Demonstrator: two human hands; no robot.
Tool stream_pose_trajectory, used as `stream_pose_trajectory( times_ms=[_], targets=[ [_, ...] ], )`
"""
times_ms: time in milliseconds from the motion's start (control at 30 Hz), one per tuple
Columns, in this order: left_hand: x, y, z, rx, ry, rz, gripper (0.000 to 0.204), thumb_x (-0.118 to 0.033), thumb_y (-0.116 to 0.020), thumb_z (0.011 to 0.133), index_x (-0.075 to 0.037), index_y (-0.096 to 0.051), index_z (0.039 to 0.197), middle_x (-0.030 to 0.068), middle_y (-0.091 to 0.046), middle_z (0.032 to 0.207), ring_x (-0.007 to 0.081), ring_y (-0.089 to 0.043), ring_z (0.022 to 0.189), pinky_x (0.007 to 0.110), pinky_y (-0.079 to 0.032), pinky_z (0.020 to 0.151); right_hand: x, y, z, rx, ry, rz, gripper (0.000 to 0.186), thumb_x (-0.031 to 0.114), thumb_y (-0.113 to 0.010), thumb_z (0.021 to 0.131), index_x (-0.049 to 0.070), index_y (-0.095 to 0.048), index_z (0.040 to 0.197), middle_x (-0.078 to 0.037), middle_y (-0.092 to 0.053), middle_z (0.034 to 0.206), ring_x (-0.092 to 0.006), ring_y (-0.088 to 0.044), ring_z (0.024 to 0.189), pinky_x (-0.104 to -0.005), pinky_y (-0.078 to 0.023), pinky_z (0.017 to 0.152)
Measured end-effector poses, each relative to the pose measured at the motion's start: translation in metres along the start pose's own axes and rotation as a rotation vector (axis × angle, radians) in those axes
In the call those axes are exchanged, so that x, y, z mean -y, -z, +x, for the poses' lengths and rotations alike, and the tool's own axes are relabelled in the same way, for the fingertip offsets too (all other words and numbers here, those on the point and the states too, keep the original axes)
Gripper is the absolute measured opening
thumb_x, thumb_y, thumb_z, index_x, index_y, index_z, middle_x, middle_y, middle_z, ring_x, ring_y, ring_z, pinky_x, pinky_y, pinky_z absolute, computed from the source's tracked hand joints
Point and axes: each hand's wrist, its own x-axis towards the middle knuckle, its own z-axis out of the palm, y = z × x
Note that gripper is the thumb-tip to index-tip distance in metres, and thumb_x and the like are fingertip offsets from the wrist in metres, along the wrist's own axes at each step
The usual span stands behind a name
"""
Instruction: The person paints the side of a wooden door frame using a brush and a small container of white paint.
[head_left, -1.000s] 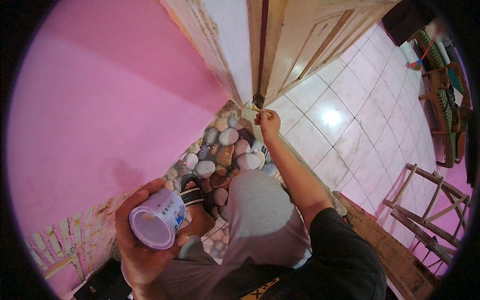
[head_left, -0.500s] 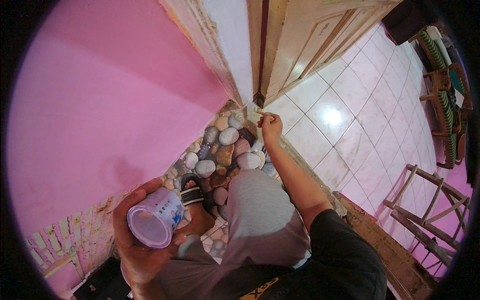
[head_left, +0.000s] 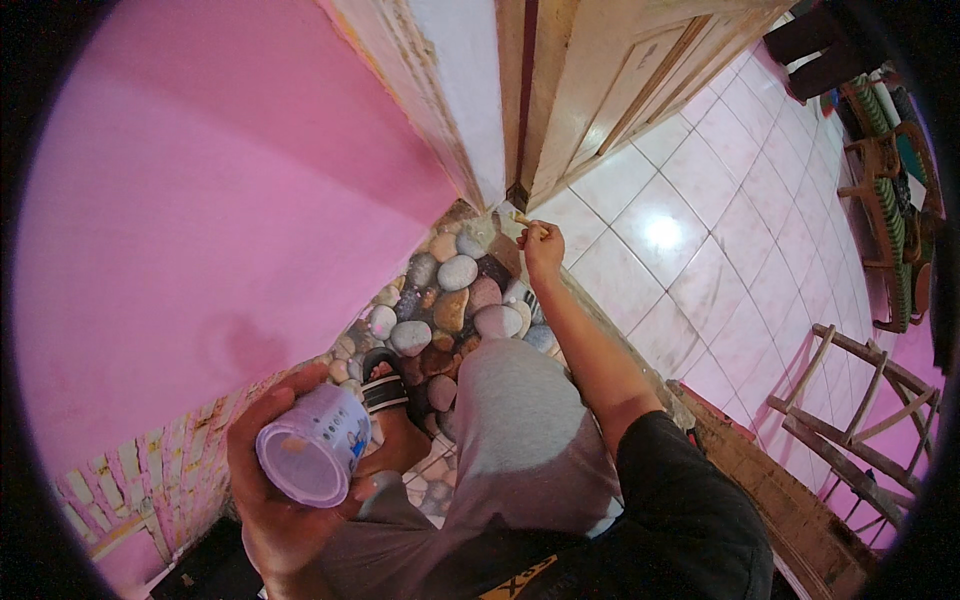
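A translucent plastic tub (head_left: 312, 452) with printed sides is gripped in my left hand (head_left: 247, 472), low on the left beside the pink wall. My fingers wrap around it and its round end faces me. My right hand (head_left: 543, 248) reaches forward, closed on the light handle of a small brush (head_left: 523, 219). The brush tip is close to the foot of the door frame (head_left: 517, 190), beside the narrow white wall strip (head_left: 480, 120). Whether its bristles touch the surface is too small to tell.
Pebble-patterned flooring (head_left: 458, 272) lies below me, with my sandalled foot (head_left: 385, 390) on it. A wooden door (head_left: 630, 90) stands ahead, beside white tiles (head_left: 690, 250). At right are a wooden rack (head_left: 850, 420), striped chairs (head_left: 885, 220) and a person's dark-trousered legs (head_left: 800, 45).
My right hand has shifted very slightly, still holding the brush. The tub in my left hand has moved slightly down. The other person's legs at the upper right have moved and show more apart.
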Motion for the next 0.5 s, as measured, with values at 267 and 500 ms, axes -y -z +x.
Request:
stream_pose_trajectory(
  times_ms=[267, 500],
  targets=[
    [-0.001, 0.005, -0.004, 0.028, 0.007, 0.040, 0.093, -0.026, -0.095, 0.068, -0.003, -0.039, 0.139, 0.0258, -0.056, 0.136, 0.0331, -0.056, 0.127, 0.045, -0.052, 0.101, 0.039, -0.002, -0.045, 0.087, -0.037, 0.252, 0.024, 0.017, -0.059, 0.101, -0.006, -0.057, 0.109, -0.013, -0.067, 0.084, -0.0185, -0.067, 0.068, -0.0317, -0.057, 0.060],
    [-0.001, 0.001, 0.000, 0.002, 0.039, -0.028, 0.094, -0.031, -0.095, 0.066, -0.002, -0.042, 0.138, 0.0244, -0.056, 0.135, 0.0336, -0.056, 0.127, 0.046, -0.047, 0.105, 0.040, -0.018, -0.026, 0.083, -0.001, 0.200, 0.024, 0.018, -0.061, 0.101, -0.004, -0.057, 0.109, -0.012, -0.067, 0.084, -0.0172, -0.065, 0.066, -0.0306, -0.056, 0.059]
  ],
)
